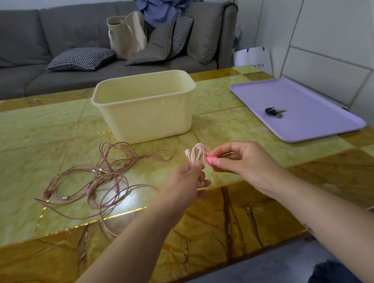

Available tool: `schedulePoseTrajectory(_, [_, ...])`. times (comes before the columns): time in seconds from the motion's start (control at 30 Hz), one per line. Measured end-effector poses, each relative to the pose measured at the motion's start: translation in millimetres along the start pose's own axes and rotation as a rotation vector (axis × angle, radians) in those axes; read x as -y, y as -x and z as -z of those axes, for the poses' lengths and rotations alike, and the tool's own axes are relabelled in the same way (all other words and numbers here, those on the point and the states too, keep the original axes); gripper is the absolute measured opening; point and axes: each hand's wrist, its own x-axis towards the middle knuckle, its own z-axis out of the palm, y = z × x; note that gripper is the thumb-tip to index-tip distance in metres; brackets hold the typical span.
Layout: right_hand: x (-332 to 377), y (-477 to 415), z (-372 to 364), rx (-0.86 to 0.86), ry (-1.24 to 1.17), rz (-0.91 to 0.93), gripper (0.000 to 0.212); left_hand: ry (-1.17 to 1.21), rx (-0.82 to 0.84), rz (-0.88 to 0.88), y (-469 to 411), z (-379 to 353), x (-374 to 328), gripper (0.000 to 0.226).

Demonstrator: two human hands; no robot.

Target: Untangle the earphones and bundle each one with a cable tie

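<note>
The table [38,128] had a glossy top of green and amber marbled squares. 3 things lay directly on it: a cream plastic tub [145,113] near the middle, a lilac tray [310,90] by the right edge, and tangled pink earphones [99,170] at front left of the tub.

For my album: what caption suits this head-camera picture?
Left hand holds a coiled pink earphone, right hand pinches a pink cable tie; tangled earphones lie nearby.
</note>
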Motion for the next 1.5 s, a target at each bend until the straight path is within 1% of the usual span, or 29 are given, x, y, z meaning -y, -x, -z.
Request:
schedulePoseTrajectory(0.17, [7,9,-7,-0.031,0.054,0.059,0.010,-0.054,-0.017,-0.053,1,-3,2,0.025])
schedulePoseTrajectory(0.3, [7,11,-7,-0.097,0.106,0.121,0.010,-0.096,0.015,-0.082,3,-2,1,0.026])
schedulePoseTrajectory(0.4, [7,15,-10,-0.141,0.137,0.154,0.014,-0.128,0.050,-0.081,6,-1,1,0.028])
schedulePoseTrajectory(0.57, [7,22,-11,-0.144,0.213,0.220,0.017,-0.180,0.105,-0.101,9,1,-1,0.031])
schedulePoseTrajectory(0.67, [4,24,-11,-0.141,0.238,0.215,0.021,-0.211,0.114,-0.094,8,0,0,0.028])
schedulePoseTrajectory(0.8, [2,21,-12,-0.177,0.252,0.169,0.018,-0.212,0.112,-0.076,8,-3,1,0.024])
schedulePoseTrajectory(0.87, [2,17,-11,-0.196,0.159,0.096,0.016,-0.213,0.106,-0.074,8,-3,0,0.023])
schedulePoseTrajectory(0.9, [3,15,-11,-0.206,0.055,0.038,0.014,-0.215,0.103,-0.070,8,-3,0,0.022])
schedulePoseTrajectory(0.97, [4,11,-11,-0.240,-0.275,-0.105,0.010,-0.206,0.101,-0.066,7,-2,-2,0.020])
schedulePoseTrajectory(1.03, [6,6,-8,-0.279,-0.637,-0.252,0.019,-0.188,0.100,-0.060,8,-2,-3,0.020])
schedulePoseTrajectory(1.07, [6,4,-5,-0.295,-0.760,-0.319,0.023,-0.190,0.093,-0.057,8,-2,-3,0.020])
schedulePoseTrajectory(1.13, [7,2,0,-0.287,-0.880,-0.441,0.025,-0.199,0.073,-0.049,7,0,-2,0.022])
schedulePoseTrajectory(1.2, [7,2,-2,-0.182,-0.838,-0.523,0.025,-0.161,0.058,-0.037,5,2,-2,0.022])
schedulePoseTrajectory(1.23, [6,3,-4,-0.100,-0.745,-0.526,0.025,-0.144,0.056,-0.034,5,3,-2,0.021])
schedulePoseTrajectory(1.3, [4,7,-8,0.051,-0.478,-0.446,0.022,-0.143,0.065,-0.041,5,3,-4,0.023])
schedulePoseTrajectory(1.33, [2,8,-11,0.083,-0.360,-0.380,0.017,-0.150,0.071,-0.045,6,2,-4,0.025])
schedulePoseTrajectory(1.4, [1,8,-13,0.070,-0.215,-0.267,0.011,-0.169,0.081,-0.046,7,2,-5,0.026])
schedulePoseTrajectory(1.5, [0,3,-9,0.057,-0.106,-0.196,0.009,-0.185,0.070,-0.045,5,4,-4,0.024])
